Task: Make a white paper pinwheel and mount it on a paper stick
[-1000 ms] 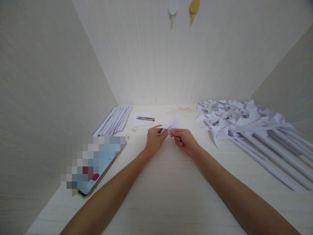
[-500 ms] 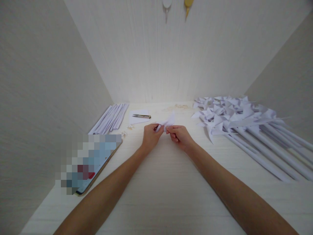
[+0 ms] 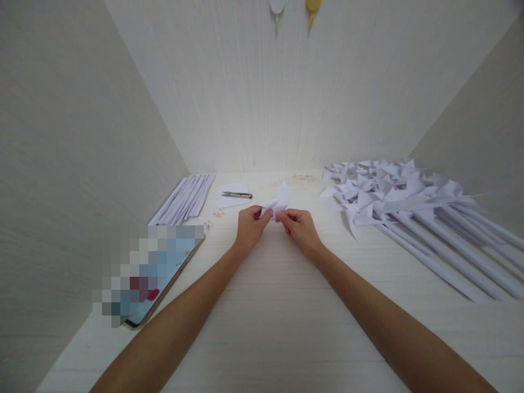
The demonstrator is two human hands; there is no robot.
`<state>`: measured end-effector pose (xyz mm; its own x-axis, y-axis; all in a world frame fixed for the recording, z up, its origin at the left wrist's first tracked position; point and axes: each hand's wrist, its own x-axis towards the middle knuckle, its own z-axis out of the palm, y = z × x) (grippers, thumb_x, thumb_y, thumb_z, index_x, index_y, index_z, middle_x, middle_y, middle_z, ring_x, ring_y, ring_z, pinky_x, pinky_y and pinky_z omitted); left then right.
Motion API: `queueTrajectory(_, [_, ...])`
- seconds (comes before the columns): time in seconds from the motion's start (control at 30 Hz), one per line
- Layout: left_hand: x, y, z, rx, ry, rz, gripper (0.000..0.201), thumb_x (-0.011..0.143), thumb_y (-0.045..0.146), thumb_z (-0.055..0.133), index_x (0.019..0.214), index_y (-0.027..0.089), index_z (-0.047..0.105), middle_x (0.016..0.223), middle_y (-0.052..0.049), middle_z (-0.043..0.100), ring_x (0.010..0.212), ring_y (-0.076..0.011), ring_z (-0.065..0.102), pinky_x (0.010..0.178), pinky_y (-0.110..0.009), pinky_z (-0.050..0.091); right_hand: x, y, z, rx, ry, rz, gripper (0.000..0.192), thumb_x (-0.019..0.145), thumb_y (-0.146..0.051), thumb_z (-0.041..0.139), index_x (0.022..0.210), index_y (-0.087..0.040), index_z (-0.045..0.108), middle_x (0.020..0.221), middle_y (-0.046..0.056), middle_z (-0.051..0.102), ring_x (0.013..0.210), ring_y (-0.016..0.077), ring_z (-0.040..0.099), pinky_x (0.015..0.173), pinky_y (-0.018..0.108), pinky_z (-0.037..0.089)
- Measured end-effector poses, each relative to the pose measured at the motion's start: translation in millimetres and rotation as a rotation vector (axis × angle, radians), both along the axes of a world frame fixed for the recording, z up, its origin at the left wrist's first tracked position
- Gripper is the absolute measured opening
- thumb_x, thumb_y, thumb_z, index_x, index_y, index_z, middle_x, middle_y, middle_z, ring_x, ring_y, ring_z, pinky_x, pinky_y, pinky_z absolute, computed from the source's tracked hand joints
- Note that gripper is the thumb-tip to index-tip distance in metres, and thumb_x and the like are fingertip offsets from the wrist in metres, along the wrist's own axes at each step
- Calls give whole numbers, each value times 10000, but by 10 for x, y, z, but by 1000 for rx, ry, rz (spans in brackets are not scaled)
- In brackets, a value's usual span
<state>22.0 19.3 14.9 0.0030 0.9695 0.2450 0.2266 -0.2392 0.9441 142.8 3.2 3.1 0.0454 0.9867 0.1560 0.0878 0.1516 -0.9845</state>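
Folded paper (image 3: 281, 201) sits between left fingers (image 3: 265, 218) and right fingers (image 3: 287, 218), pinched by both.

White on White, Touched with Red

The held paper (image 3: 281, 201) is plain white, as are the paper rolls (image 3: 184, 199) by the table's (image 3: 262, 327) far left corner and the pinwheels (image 3: 368, 194), lilac-grey in shadow, near its far right corner. Faint streaks grain the cream table. A phone (image 3: 166, 284) shows pale blue and red.
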Motion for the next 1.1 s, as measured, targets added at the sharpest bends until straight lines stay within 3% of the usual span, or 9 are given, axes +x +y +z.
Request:
queueTrajectory(0.37, [12, -22, 40, 43, -13, 13, 305, 619, 237, 561, 377, 158, 392, 389, 76, 293, 411, -44, 246, 402, -189, 213, -4, -15, 11, -18, 17, 20, 254, 681, -376, 515, 565, -153, 552, 351, -76, 354, 331, 57, 297, 352, 202, 205])
queueTrajectory(0.67, [6, -12, 19, 74, 44, -1, 245, 636, 236, 544, 418, 145, 484, 398, 57, 379, 417, -57, 317, 417, -195, 242, -34, -26, 27, -19, -31, 2, 261, 710, -365, 452, 548, -168, 509, 370, -70, 342, 348, 71, 286, 376, 214, 218])
queueTrajectory(0.73, [9, -18, 15, 76, 61, 0, 239, 638, 230, 542, 422, 143, 488, 402, 56, 385, 416, -56, 317, 418, -196, 242, -39, -41, 29, 68, -151, -90, 252, 715, -334, 454, 536, -167, 511, 394, -53, 366, 388, 84, 322, 415, 223, 250])
queueTrajectory(0.83, [17, -28, 12, 89, 98, 0, 248, 634, 209, 539, 407, 144, 465, 398, 61, 367, 414, -53, 303, 420, -196, 238, -40, -82, 39, 260, -501, -255, 237, 725, -253, 449, 513, -163, 503, 460, -11, 447, 463, 107, 382, 483, 244, 267])
queueTrajectory(0.9, [24, -30, 11, 106, 123, 5, 250, 634, 201, 535, 404, 146, 456, 395, 64, 355, 416, -53, 295, 422, -197, 238, -44, -106, 52, 352, -719, -289, 230, 734, -206, 428, 522, -160, 504, 513, 16, 499, 488, 116, 398, 496, 258, 249])
queueTrajectory(0.97, [30, -29, 13, 122, 138, 23, 242, 634, 195, 533, 410, 148, 455, 393, 68, 345, 418, -54, 290, 426, -198, 239, -56, -114, 71, 364, -803, -289, 226, 736, -186, 417, 530, -160, 507, 530, 25, 517, 488, 119, 399, 495, 265, 234])
queueTrajectory(1.03, [31, -28, 18, 126, 140, 38, 227, 635, 191, 533, 423, 148, 463, 394, 72, 335, 420, -55, 284, 427, -199, 238, -76, -105, 98, 287, -711, -297, 231, 722, -197, 439, 500, -164, 495, 485, 11, 487, 471, 114, 386, 488, 262, 234])
queueTrajectory(1.1, [32, -30, 23, 119, 127, 44, 229, 638, 195, 534, 426, 149, 461, 397, 74, 325, 419, -54, 276, 424, -200, 234, -98, -86, 132, 140, -463, -268, 237, 696, -220, 466, 464, -169, 478, 415, -19, 420, 429, 101, 355, 463, 250, 235])
